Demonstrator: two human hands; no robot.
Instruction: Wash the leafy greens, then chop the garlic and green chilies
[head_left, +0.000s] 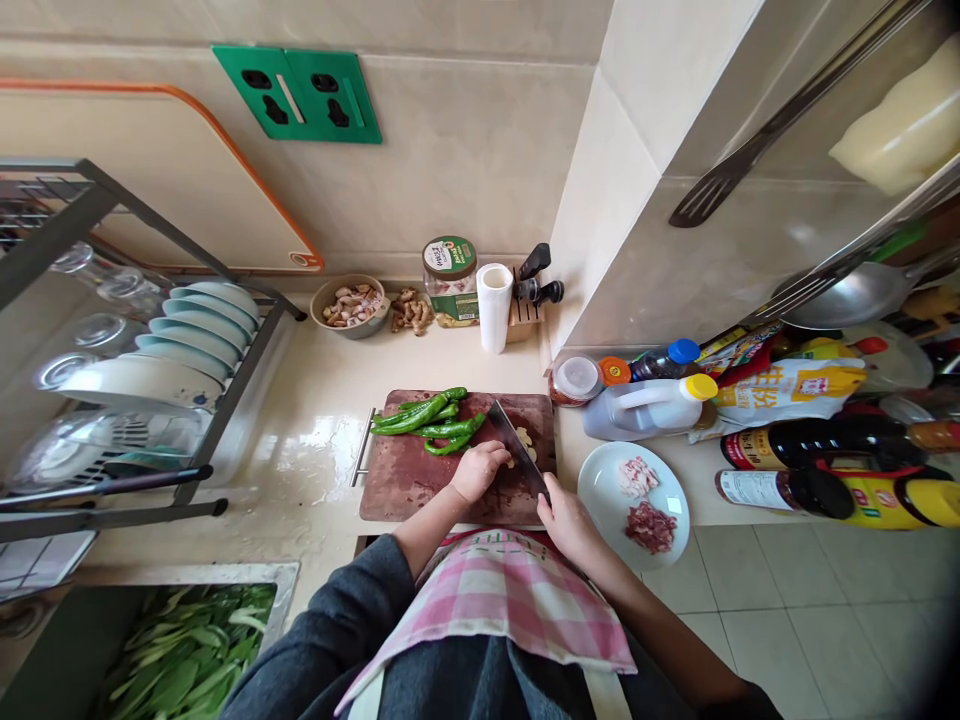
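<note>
I have the right hand [564, 515] at the board's near right corner, its grip closed round the handle of the knife [519, 450]. The blade slants away and to the left over the board [420, 485]; I can't tell whether its edge touches the wood. The left hand [481, 472] is just left of the blade, fingers bent and drawn together. A pale bit shows by its fingertips, but I can't tell whether that grip has hold of anything.

Pale slices [526, 440] lie on the board, mostly right of the blade. Green peppers [420, 412] are heaped at the far left of the board, beyond my left hand.

Right of the board, on the bench [300, 440], I see a plate [596, 490] with two separate piles of cut meat, the paler one [637, 477] beyond the darker one [651, 527]. Past the plate stands a jug [637, 408] with a yellow cap. Along the wall I have a bowl [369, 327] of garlic [351, 303], then ginger [411, 312], a jar [450, 275] and a white roll [494, 310].
</note>
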